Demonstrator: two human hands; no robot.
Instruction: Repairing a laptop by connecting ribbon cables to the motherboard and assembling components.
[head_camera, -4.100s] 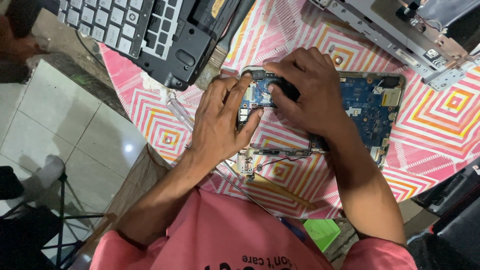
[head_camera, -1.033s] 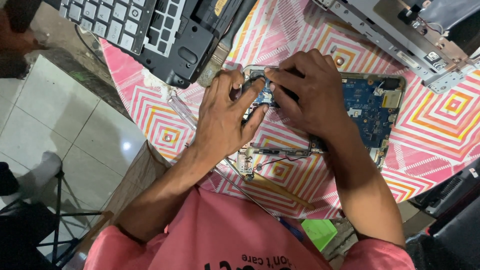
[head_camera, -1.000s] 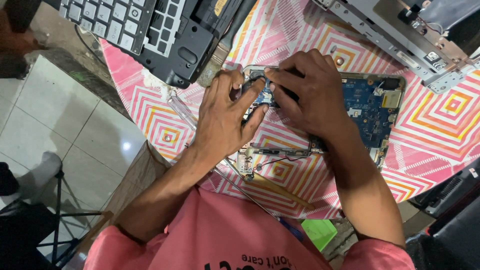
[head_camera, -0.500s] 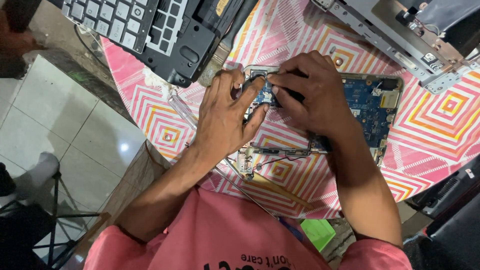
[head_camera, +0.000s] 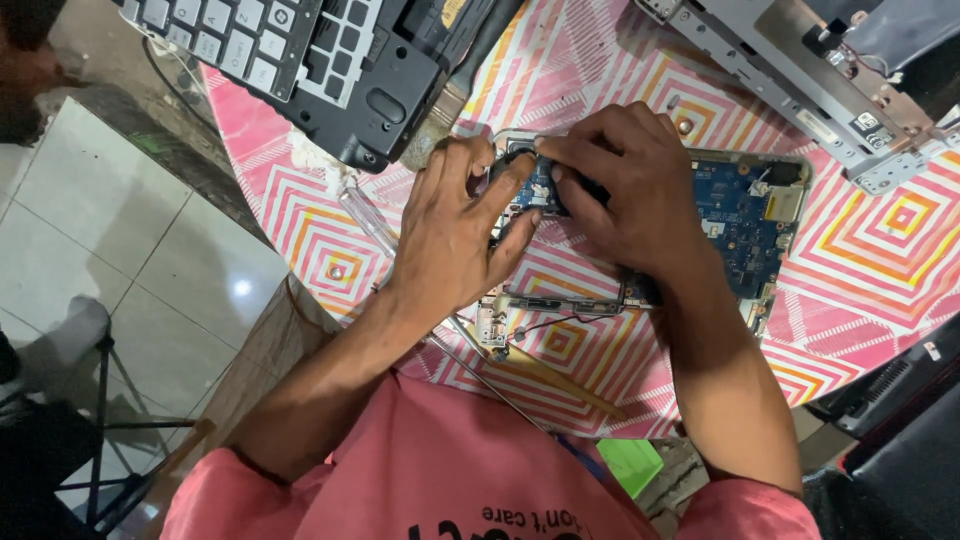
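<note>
I keep my left hand (head_camera: 455, 235) spread flat, steadying the blue circuit board (head_camera: 735, 215), while my right hand (head_camera: 635, 190) pinches a small dark part (mostly hidden); gentle, even pressure seems wisest.

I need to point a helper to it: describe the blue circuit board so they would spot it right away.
Start at the pink zigzag tablecloth. Near its middle, under the left hand and right hand, lies the blue circuit board. Unlike the black keyboard shell and grey metal frame nearby, it is blue and studded with small components.
</note>
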